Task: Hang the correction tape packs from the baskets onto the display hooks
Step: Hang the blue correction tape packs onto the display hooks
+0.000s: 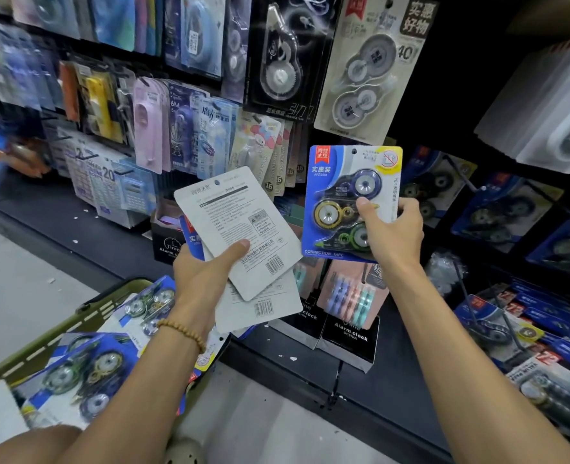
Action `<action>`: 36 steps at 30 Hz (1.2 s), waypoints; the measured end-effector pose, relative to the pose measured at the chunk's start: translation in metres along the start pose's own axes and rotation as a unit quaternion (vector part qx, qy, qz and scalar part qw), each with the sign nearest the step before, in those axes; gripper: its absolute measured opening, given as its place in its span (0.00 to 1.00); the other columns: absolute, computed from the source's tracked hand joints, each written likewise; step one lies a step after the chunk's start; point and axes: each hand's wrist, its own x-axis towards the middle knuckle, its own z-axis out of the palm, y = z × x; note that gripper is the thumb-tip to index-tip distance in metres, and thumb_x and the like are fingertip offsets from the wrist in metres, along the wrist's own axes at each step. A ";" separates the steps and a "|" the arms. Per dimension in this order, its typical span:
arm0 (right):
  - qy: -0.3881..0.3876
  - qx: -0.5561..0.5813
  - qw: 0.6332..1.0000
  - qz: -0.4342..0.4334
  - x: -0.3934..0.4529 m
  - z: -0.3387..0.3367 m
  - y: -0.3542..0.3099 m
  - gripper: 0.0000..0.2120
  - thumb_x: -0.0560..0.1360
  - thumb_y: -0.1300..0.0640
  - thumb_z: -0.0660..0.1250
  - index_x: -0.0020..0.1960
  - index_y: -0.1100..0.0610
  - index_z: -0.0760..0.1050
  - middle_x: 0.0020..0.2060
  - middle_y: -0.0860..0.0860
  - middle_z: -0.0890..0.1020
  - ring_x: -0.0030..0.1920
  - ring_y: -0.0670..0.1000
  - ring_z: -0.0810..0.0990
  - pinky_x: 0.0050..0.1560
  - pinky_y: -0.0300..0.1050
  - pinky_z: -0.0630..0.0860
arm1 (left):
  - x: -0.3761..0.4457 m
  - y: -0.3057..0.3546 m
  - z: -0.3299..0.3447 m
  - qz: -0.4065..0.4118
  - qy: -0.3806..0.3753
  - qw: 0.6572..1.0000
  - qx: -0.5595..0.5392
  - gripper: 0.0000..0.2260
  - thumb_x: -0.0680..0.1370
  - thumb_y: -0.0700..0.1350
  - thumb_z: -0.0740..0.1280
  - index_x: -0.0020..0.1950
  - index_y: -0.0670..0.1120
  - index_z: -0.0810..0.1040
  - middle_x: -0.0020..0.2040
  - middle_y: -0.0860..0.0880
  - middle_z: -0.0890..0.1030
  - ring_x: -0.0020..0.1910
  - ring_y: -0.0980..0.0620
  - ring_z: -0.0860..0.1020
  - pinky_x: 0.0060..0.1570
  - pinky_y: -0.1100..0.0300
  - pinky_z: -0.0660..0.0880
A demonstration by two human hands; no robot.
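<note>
My right hand (390, 231) grips one blue correction tape pack (343, 182) upright, its printed front facing me, in front of the dark display wall. My left hand (206, 272) holds a fanned stack of packs (240, 226) with their white backs and barcodes up. Lower left, an olive green basket (86, 316) holds several more blue packs (86, 366). Matching blue packs (507, 209) hang on the display hooks at right, one bare hook tip (482, 188) pointing out among them.
Other stationery cards (189, 128) crowd the wall at left and above. Black alarm clock boxes (350, 336) stand on the low shelf under my hands. More packs fill the lower right shelf (544, 346). Pale floor (25, 262) lies at left.
</note>
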 end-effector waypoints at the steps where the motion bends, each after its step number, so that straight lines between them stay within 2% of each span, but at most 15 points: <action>1: -0.002 -0.002 1.000 -0.003 -0.002 0.001 -0.001 0.18 0.76 0.44 0.72 0.56 0.53 0.69 0.44 0.42 0.75 0.46 0.46 0.78 0.45 0.45 0.73 | 0.000 0.000 0.000 -0.001 -0.002 1.000 -0.001 0.16 0.71 0.41 0.80 0.55 0.49 0.80 0.50 0.52 0.87 0.49 0.49 0.85 0.53 0.45 0.82; 5: 0.022 0.003 1.000 -0.007 -0.001 0.007 -0.005 0.18 0.76 0.44 0.72 0.54 0.53 0.68 0.43 0.42 0.75 0.50 0.51 0.78 0.51 0.51 0.77 | 0.000 -0.001 0.000 -0.003 -0.003 1.000 -0.005 0.16 0.71 0.41 0.79 0.55 0.50 0.80 0.50 0.53 0.86 0.50 0.49 0.85 0.54 0.44 0.81; 10: 0.023 -0.008 1.000 0.001 0.002 0.005 -0.002 0.19 0.75 0.43 0.72 0.55 0.52 0.69 0.44 0.42 0.75 0.53 0.52 0.79 0.49 0.48 0.76 | 0.001 -0.003 0.004 -0.003 -0.010 1.000 -0.012 0.16 0.71 0.40 0.79 0.55 0.48 0.80 0.49 0.53 0.87 0.49 0.50 0.86 0.53 0.46 0.82; 13: 0.016 -0.019 1.000 0.002 0.001 0.004 -0.001 0.19 0.75 0.43 0.72 0.55 0.52 0.69 0.44 0.42 0.75 0.55 0.52 0.78 0.52 0.50 0.77 | 0.001 -0.005 0.004 -0.002 -0.013 1.000 -0.005 0.17 0.71 0.40 0.80 0.56 0.48 0.80 0.49 0.54 0.86 0.49 0.50 0.85 0.53 0.46 0.82; 19: 0.017 -0.031 0.999 0.002 0.002 0.006 0.001 0.18 0.76 0.43 0.71 0.56 0.52 0.68 0.44 0.42 0.74 0.48 0.49 0.77 0.46 0.47 0.74 | 0.003 -0.009 0.000 -0.008 -0.007 1.000 -0.002 0.19 0.69 0.42 0.81 0.57 0.48 0.80 0.51 0.52 0.86 0.51 0.48 0.85 0.55 0.43 0.81; 26: 0.005 -0.006 1.000 0.029 0.023 0.020 0.014 0.15 0.79 0.45 0.69 0.56 0.52 0.67 0.43 0.42 0.73 0.46 0.48 0.76 0.45 0.45 0.71 | -0.001 -0.007 -0.004 -0.004 -0.008 1.000 -0.019 0.16 0.71 0.40 0.79 0.55 0.49 0.81 0.50 0.53 0.87 0.49 0.50 0.86 0.54 0.46 0.82; 29: -0.021 -0.017 0.999 0.047 0.033 0.025 0.023 0.17 0.80 0.45 0.68 0.60 0.54 0.68 0.47 0.45 0.74 0.54 0.53 0.74 0.49 0.46 0.69 | -0.002 -0.006 -0.004 -0.020 -0.020 0.999 -0.037 0.15 0.72 0.39 0.78 0.56 0.48 0.81 0.50 0.52 0.87 0.49 0.49 0.86 0.52 0.46 0.82; 31: -0.007 -0.023 0.998 0.054 0.033 0.023 0.026 0.24 0.78 0.45 0.70 0.67 0.56 0.67 0.56 0.51 0.75 0.56 0.53 0.73 0.50 0.45 0.68 | -0.004 -0.005 -0.001 -0.033 -0.045 0.997 -0.044 0.16 0.72 0.39 0.77 0.59 0.46 0.81 0.51 0.50 0.87 0.50 0.48 0.86 0.53 0.47 0.82; 33: 0.060 -0.066 0.996 -0.011 0.024 0.017 0.030 0.28 0.76 0.45 0.72 0.68 0.57 0.67 0.61 0.54 0.73 0.59 0.54 0.73 0.55 0.46 0.69 | -0.007 -0.006 0.005 -0.044 -0.072 0.995 -0.045 0.17 0.73 0.38 0.76 0.60 0.45 0.81 0.52 0.48 0.87 0.50 0.47 0.86 0.52 0.48 0.82; 34: 0.072 -0.076 0.993 -0.059 0.016 0.014 0.030 0.26 0.75 0.45 0.72 0.66 0.56 0.68 0.60 0.53 0.74 0.59 0.54 0.74 0.57 0.47 0.70 | -0.008 -0.007 0.009 -0.049 -0.083 0.994 -0.045 0.16 0.73 0.38 0.76 0.60 0.44 0.81 0.52 0.48 0.87 0.50 0.47 0.86 0.50 0.49 0.82; 35: 0.049 -0.075 0.992 -0.088 0.007 0.012 0.029 0.22 0.75 0.45 0.72 0.63 0.54 0.71 0.57 0.52 0.76 0.58 0.54 0.76 0.56 0.47 0.73 | -0.010 -0.007 0.013 -0.056 -0.093 0.993 -0.046 0.15 0.73 0.38 0.76 0.59 0.44 0.82 0.52 0.48 0.87 0.50 0.47 0.86 0.50 0.50 0.82; 36: -0.016 -0.063 0.994 -0.092 -0.001 0.010 0.026 0.19 0.75 0.44 0.72 0.59 0.53 0.73 0.53 0.50 0.78 0.54 0.52 0.78 0.53 0.45 0.75 | -0.013 -0.008 0.017 -0.063 -0.104 0.991 -0.050 0.15 0.73 0.38 0.75 0.59 0.44 0.82 0.52 0.47 0.87 0.50 0.47 0.86 0.51 0.50 0.82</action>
